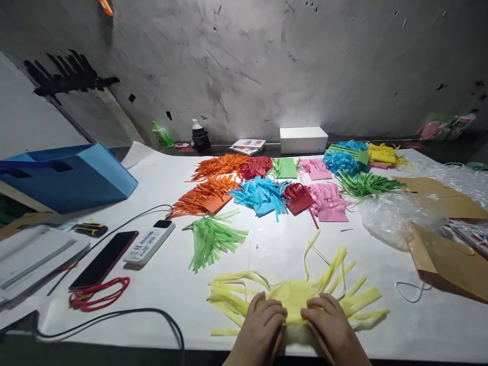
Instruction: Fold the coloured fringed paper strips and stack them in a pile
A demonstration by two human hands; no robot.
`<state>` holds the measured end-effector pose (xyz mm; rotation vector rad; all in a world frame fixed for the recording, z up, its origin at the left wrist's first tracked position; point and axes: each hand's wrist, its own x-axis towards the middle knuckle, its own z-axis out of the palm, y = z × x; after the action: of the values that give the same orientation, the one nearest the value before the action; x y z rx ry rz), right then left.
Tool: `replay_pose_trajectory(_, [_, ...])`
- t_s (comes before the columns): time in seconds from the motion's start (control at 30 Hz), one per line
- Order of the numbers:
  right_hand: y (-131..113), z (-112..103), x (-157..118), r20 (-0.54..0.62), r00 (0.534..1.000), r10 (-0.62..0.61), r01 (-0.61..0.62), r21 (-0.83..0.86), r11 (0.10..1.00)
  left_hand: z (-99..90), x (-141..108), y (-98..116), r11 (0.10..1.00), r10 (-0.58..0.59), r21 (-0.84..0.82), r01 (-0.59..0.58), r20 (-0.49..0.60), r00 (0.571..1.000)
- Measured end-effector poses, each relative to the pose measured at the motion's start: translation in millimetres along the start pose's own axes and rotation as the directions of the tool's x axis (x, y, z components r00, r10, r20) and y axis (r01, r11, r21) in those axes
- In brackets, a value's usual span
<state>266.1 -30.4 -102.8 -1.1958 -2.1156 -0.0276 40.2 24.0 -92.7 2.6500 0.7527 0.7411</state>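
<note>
A yellow tissue paper fringe point(293, 296) lies near the front edge of the table, its cut strips fanning out to both sides from a plain middle band. My left hand point(265, 320) grips the near edge of that band, left of centre, fingers curled over the paper. On the right of the band, my right hand point(328, 319) holds it the same way. Both thumbs are hidden under or behind the paper. Beyond my left hand rests a light green fringe point(214, 239), apart from the yellow one.
Orange point(206, 195), blue point(263, 195) and pink fringes point(328, 202) lie farther back with several others. At left are a phone point(104, 259), a power bank point(150, 242) and a blue bag point(76, 178). Clear plastic point(400, 218) and a brown paper bag point(450, 262) lie right.
</note>
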Motion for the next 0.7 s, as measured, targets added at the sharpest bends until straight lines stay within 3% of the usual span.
replay_pose_trajectory(0.13, [0, 15, 13, -0.073, 0.953, 0.296, -0.297, -0.016, 0.955, 2.9, 13, 4, 0.954, -0.255, 0.163, 0.25, 0.009, 0.967])
replay_pose_trajectory(0.23, [3, 27, 26, -0.079, 0.927, 0.367, -0.373, -0.078, 0.925, 4.8, 27, 2, 0.876, -0.415, 0.269, 0.4, 0.002, 0.91])
replay_pose_trajectory(0.4, [6, 40, 37, -0.096, 0.921, 0.377, -0.388, -0.18, 0.904, 3.2, 40, -4, 0.827, -0.499, 0.324, 0.459, 0.048, 0.865])
replay_pose_trajectory(0.57, [2, 29, 35, -0.157, 0.914, 0.375, -0.405, -0.292, 0.866, 2.2, 44, -9, 0.827, -0.505, 0.327, 0.458, 0.074, 0.86])
replay_pose_trajectory(0.7, [-5, 16, 29, -0.065, 0.99, 0.123, -0.133, -0.177, 0.975, -0.4, 48, -15, 0.841, -0.493, 0.31, 0.444, 0.1, 0.864])
